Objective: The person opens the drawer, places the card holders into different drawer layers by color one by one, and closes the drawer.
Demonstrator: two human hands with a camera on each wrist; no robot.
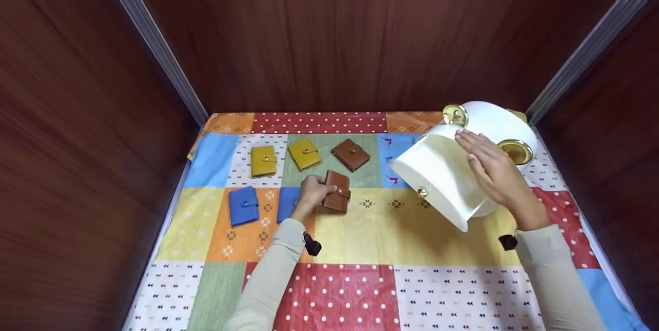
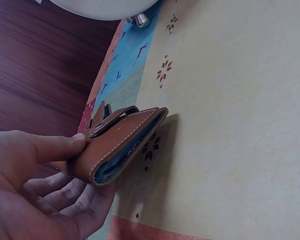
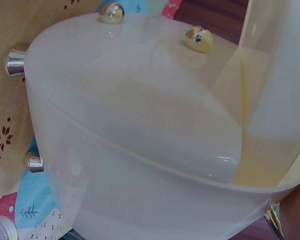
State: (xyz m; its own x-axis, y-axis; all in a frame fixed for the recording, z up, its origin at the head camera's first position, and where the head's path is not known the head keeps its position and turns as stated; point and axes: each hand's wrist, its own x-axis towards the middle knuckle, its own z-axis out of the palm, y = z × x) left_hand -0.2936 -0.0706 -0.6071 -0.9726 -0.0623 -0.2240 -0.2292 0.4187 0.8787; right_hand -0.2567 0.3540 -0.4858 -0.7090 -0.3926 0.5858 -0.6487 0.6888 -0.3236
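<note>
Left hand [image 1: 311, 193] pinches the brown leather snap wallet [image 1: 336, 191] while the flat-fingered right hand [image 1: 491, 169] tilts the white plastic bin [image 1: 445, 179] at three o'clock, likely ready for loading.

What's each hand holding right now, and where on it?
Left hand pinches the brown wallet at its left edge, thumb on top, fingers beneath. Right hand rests with straight fingers on the tilted white container, near its upper rim.
</note>
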